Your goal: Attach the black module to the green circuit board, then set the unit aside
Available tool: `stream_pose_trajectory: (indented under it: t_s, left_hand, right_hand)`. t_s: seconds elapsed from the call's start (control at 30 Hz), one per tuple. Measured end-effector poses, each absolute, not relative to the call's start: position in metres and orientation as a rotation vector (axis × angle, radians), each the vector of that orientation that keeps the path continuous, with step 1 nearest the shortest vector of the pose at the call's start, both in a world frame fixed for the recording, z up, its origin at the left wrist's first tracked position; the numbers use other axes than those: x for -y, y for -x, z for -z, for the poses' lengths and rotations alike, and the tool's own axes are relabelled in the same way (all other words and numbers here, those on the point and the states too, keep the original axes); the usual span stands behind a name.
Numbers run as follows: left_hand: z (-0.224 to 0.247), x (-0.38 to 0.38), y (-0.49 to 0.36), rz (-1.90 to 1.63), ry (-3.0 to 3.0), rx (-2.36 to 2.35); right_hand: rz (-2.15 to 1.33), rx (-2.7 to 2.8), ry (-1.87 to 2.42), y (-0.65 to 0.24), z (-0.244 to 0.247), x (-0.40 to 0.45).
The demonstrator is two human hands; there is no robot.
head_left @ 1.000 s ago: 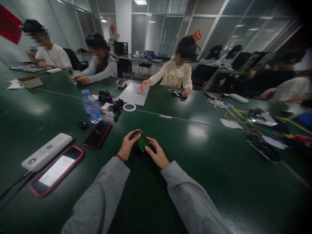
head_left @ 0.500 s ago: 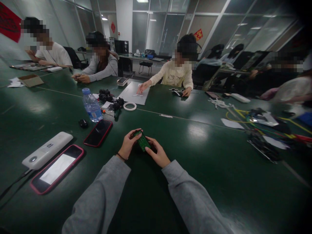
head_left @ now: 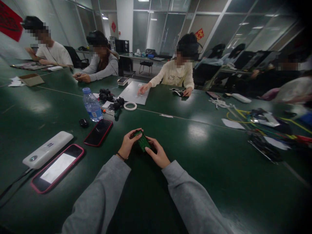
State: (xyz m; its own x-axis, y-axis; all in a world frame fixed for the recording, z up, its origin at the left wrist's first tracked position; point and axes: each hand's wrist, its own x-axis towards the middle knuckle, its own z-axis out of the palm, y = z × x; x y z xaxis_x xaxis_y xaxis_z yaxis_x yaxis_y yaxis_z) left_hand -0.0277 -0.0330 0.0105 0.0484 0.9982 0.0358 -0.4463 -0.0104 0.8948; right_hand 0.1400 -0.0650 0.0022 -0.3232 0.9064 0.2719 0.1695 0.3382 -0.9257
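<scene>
A green circuit board sits near the middle of the scene, tilted, its far end leaning to the left; whether its lower edge touches the table cannot be told. The person's left hand grasps the board's far left part, the thumb laid over its face. The right hand grips the opposite side, its thumb pressed by the near right corner and the fingers partly hidden behind. A dark band circles the left wrist, and grey sleeves cover both forearms.

Left of the hands lies a dark-screened phone in a red case, with a small black object and an upright water bottle just beyond it. Nearer, on the far left, a phone with a lit screen lies beside a white oblong device with a cable at its near end.

Farther off, a white ring rests beside a cluster of black parts and near a grey panel. A co-worker in a cream top sits on the far side, one hand over that panel. Two more people sit to the far left. On the right, coloured cables lie tangled among papers and dark items.
</scene>
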Motion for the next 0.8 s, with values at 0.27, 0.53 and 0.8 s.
stream_pose_trajectory:
  t_s: [0.27, 0.53, 0.8]
  left_hand:
    - [-0.0075, 0.0316, 0.0263, -1.376, -0.903, -0.85]
    - [-0.0058, 0.0307, 0.0259, -1.373, -0.878, -0.842]
    - [-0.0018, 0.0296, 0.0267, -1.357, -0.974, -0.857]
  right_hand:
    - [-1.065, 1.722, 0.971, -0.1394, -0.0019, 0.0639]
    - [-1.055, 1.722, 0.987, -0.1392, -0.0009, 0.0637]
    - [-1.08, 1.695, 1.004, -0.1395, 0.0055, 0.0615]
